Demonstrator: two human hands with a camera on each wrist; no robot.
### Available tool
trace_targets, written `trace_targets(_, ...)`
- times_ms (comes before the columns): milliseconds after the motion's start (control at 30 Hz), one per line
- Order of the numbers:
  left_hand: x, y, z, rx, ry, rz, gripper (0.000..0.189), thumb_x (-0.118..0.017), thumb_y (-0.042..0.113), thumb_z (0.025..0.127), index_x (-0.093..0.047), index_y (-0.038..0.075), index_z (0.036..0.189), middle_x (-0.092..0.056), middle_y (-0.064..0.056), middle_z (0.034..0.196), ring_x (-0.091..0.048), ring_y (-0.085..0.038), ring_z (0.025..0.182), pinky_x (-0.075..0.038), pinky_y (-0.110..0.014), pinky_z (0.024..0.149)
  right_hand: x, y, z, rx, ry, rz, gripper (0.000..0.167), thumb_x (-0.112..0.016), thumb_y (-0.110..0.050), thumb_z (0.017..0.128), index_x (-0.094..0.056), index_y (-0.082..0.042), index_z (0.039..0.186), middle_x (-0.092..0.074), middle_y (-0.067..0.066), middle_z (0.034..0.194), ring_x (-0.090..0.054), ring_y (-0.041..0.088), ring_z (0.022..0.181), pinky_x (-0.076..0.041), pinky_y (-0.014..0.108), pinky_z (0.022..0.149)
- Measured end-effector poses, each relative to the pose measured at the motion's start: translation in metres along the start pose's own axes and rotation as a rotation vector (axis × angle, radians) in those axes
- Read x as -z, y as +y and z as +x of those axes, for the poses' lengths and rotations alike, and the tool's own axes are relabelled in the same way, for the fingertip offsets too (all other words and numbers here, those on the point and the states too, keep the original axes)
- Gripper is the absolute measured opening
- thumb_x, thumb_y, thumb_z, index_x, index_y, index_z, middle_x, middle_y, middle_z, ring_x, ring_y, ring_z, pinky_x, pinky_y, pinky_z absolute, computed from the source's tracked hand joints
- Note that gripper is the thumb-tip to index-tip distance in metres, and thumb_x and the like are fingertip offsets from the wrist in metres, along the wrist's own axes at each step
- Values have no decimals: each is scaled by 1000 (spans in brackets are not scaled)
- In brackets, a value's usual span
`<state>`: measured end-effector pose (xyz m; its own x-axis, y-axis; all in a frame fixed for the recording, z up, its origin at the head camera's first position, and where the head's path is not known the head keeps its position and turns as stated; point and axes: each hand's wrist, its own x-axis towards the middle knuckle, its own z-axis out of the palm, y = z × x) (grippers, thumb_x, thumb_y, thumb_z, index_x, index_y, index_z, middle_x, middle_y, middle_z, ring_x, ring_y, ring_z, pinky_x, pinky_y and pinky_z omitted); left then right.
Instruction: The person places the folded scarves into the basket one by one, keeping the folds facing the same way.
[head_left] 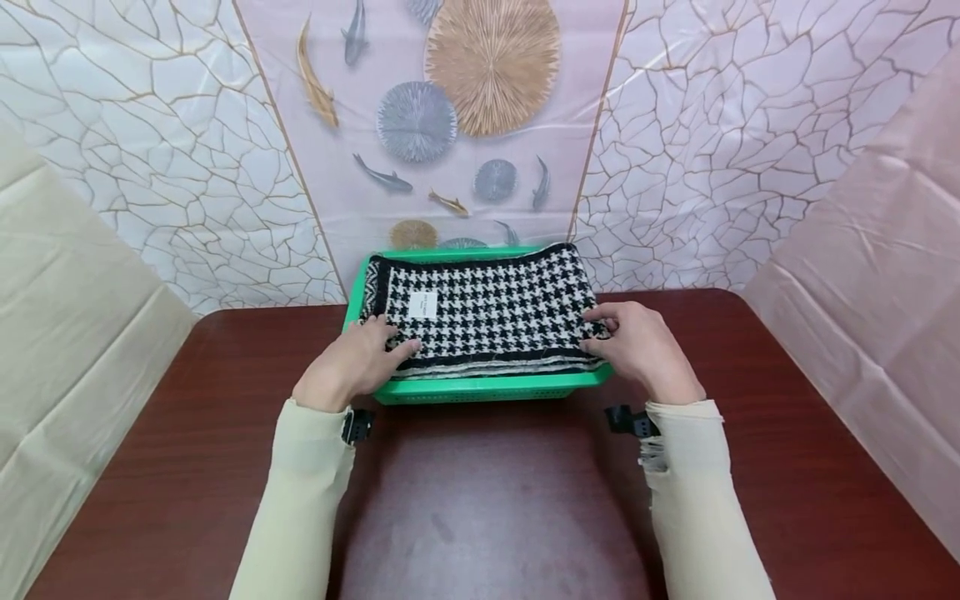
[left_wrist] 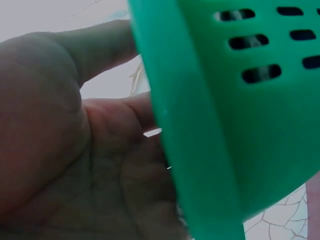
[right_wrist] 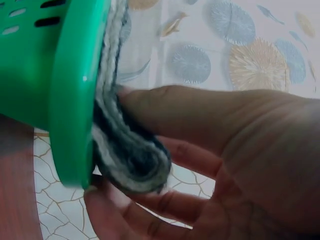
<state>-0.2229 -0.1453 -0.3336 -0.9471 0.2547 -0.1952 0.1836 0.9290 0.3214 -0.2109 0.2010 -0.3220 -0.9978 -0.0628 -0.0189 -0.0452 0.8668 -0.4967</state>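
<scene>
A folded black-and-white houndstooth scarf (head_left: 487, 304) with a white label (head_left: 423, 305) lies over the top of a green plastic basket (head_left: 495, 386). My left hand (head_left: 354, 358) rests at the scarf's left front corner, fingers extended over it and the thumb along its front. From underneath, the left wrist view has that palm (left_wrist: 95, 150) against the basket's rim (left_wrist: 185, 125). At the right end, my right hand (head_left: 637, 346) holds the scarf's edge. In the right wrist view, its thumb and fingers bend around the thick rolled fold (right_wrist: 135, 160), which sticks out past the rim.
The basket stands at the far edge of a dark red-brown table (head_left: 480, 517). Behind it hangs a patterned backdrop (head_left: 495, 167), with pale cloth panels (head_left: 67, 375) on both sides. Black straps (head_left: 358, 425) sit at my wrists.
</scene>
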Motion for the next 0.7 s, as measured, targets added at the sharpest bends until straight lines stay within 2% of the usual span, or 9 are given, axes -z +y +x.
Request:
trace_targets(133,1,1,-2,-16,2,-18,63,-40,44,110,-48,-5,148,-22,-33,164,-13,-51,154,-15,-58,126,3,5,-1,14,-26,-6,49,-72,-27,95,-63,-12,140,-64,27,132,-59,38,121,-53,51,89)
trace_targets(233,3,-2,-7,-63,33,-57,61,-43,43,109,-52,-5,145,-27,-32,163,-13,-47,156,-16,-57,127,3,5,-1,38,-16,-18,49,-71,-32,96,-62,-13,141,-66,24,126,-60,35,115,-51,50,88)
trace_targets(367,7,-6,-13,-128,74,-112,58,-47,40,109,-49,-3,148,-33,-25,163,-12,-42,158,-16,-56,127,0,-1,-3,94,70,-18,48,-67,-34,98,-63,-9,138,-66,20,117,-56,33,109,-48,50,90)
trace_targets(467,13,-2,-11,-151,57,-89,61,-47,39,109,-40,-2,153,-29,-25,165,-10,-42,158,-15,-56,127,0,-8,-5,142,138,-9,47,-65,-33,99,-63,-6,137,-60,20,117,-51,36,111,-44,53,94)
trace_targets(567,24,10,1,-154,7,-44,67,-46,42,108,-32,-1,158,-21,-26,167,-8,-44,158,-13,-57,127,3,-18,-3,186,142,-8,46,-65,-35,100,-62,-8,137,-55,21,131,-46,39,125,-40,57,104)
trace_targets(667,35,25,17,-107,-48,-16,76,-44,49,107,-20,1,162,-4,-29,169,0,-47,157,-9,-59,127,2,-33,7,221,81,-33,51,-66,-39,99,-60,-9,140,-47,24,148,-38,42,141,-34,60,115)
trace_targets(700,38,29,23,-83,-65,-15,80,-44,51,107,-15,2,163,1,-28,169,3,-47,157,-7,-60,127,1,-38,12,221,48,-41,56,-66,-41,98,-57,-9,143,-39,24,157,-30,43,149,-29,62,119)
